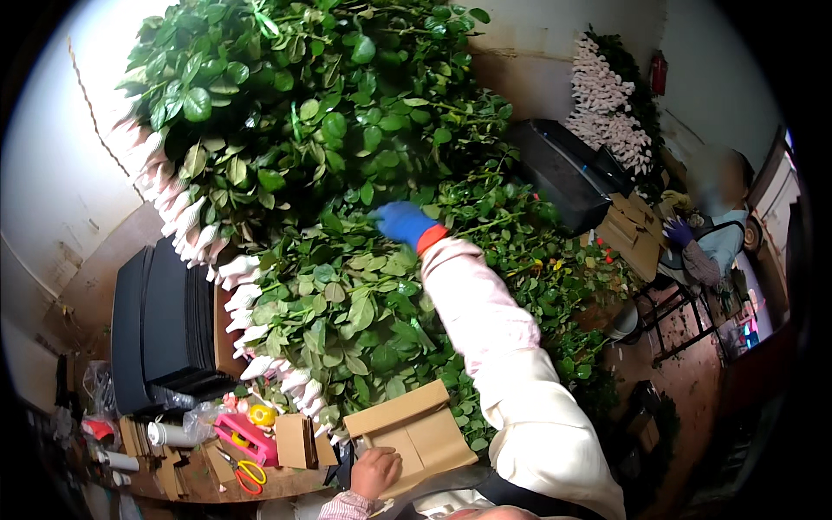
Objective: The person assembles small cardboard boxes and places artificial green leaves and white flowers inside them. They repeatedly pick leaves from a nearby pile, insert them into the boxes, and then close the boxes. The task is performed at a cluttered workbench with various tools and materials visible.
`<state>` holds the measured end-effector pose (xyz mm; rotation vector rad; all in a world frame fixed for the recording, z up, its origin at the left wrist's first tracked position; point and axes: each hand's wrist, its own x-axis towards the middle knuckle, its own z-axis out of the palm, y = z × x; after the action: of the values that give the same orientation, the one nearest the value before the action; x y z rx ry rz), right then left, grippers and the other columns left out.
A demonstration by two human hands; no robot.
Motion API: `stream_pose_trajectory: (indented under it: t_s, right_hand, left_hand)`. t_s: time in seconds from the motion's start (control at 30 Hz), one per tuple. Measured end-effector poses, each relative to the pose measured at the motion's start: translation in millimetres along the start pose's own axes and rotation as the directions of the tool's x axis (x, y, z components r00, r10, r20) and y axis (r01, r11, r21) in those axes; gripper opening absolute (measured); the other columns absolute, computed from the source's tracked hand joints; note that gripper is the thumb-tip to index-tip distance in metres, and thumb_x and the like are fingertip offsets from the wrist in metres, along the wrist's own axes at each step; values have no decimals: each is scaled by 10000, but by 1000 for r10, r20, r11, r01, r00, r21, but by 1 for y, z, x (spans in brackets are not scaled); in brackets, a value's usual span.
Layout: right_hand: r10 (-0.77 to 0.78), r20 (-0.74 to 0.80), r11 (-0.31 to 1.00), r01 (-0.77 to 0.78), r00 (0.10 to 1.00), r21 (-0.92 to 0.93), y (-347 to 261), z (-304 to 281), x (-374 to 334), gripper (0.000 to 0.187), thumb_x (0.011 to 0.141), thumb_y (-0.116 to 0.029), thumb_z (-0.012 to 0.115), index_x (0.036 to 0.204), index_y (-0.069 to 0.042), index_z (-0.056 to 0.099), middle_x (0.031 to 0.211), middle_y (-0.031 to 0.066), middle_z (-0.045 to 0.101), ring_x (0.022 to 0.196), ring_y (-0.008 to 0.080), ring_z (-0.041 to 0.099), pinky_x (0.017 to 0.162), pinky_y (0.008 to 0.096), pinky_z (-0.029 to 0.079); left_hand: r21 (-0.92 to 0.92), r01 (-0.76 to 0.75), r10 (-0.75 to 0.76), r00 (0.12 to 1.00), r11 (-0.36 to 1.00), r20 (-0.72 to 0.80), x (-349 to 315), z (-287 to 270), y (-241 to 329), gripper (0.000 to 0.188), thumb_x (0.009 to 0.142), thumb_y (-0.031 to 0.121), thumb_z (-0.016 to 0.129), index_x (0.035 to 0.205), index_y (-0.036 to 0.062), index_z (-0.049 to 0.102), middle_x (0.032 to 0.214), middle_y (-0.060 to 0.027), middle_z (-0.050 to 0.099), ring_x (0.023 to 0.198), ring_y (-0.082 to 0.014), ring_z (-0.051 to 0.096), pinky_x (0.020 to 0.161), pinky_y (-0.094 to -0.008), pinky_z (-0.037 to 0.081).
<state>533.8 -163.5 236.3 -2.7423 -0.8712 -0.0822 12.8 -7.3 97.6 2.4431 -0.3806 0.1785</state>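
Long green flower stems point(360, 308) with dense, glossy leaves lie heaped in a deep pile, their heads in whitish sleeves point(244, 302) bunched along its left edge. Below, a brown cardboard piece point(425, 438) lies opened out, creased near its upper edge.

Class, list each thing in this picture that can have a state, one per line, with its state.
Leafy stems, heaped, mostly green
Cardboard, creased
Right hand, gloved in blue, reaching among the leafy stems
Left hand, bare, fingers curled, at the cardboard
Scissors, lying down; too small to tell if fully closed
Black panels, stacked on edge
Co-worker's hand, gloved
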Motion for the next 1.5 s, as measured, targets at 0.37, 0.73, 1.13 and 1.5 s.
stream_pose_trajectory:
  t_s: [0.37, 0.73, 1.13, 1.5]
  right_hand:
    - [-251, 199, 963, 265, 947, -48, -39, -82, -107, 349, 887, -313, 678, 1179, -125, 688, 1263, 124, 671, 1112, 309, 666, 952, 407, 536]
    - [-244, -615, 944, 329, 750, 26, -91, -82, -174, 240, 926, -226, 646, 1132, -110, 687, 1214, 117, 687, 1127, 333, 644, 956, 451, 508]
    - [-316, -252, 948, 317, 915, -36, -47, -9, -175, 361, 897, -233, 644, 1247, -144, 646, 1333, 93, 633, 1195, 313, 615, 1044, 479, 464]
    - [-209, 91, 865, 141, 974, 481, -13, -76, -363, 270, 895, -138, 651, 1156, -125, 718, 1106, 107, 712, 1025, 317, 659, 937, 430, 516]
  left_hand:
    - [-33, 30, -30, 1000, 999, -2, -5, 0, -2, 106, 837, 138, 755, 927, 82, 759, 990, -66, 722, 899, -269, 690, 784, -377, 574]
    - [-33, 14, -15, 1000, 999, -21, -3, 0, 2, 102, 830, 130, 765, 920, 82, 761, 988, -64, 720, 900, -273, 688, 782, -372, 573]
    - [-38, -25, 24, 999, 999, -32, -3, 3, -4, 109, 851, 140, 742, 941, 81, 752, 1009, -64, 714, 924, -271, 680, 795, -369, 566]
    - [-231, 153, -125, 984, 961, 130, -13, 0, -13, 870, 813, 374, 834, 1495, 45, 406, 1236, -180, 681, 1122, -345, 651, 999, -416, 505]
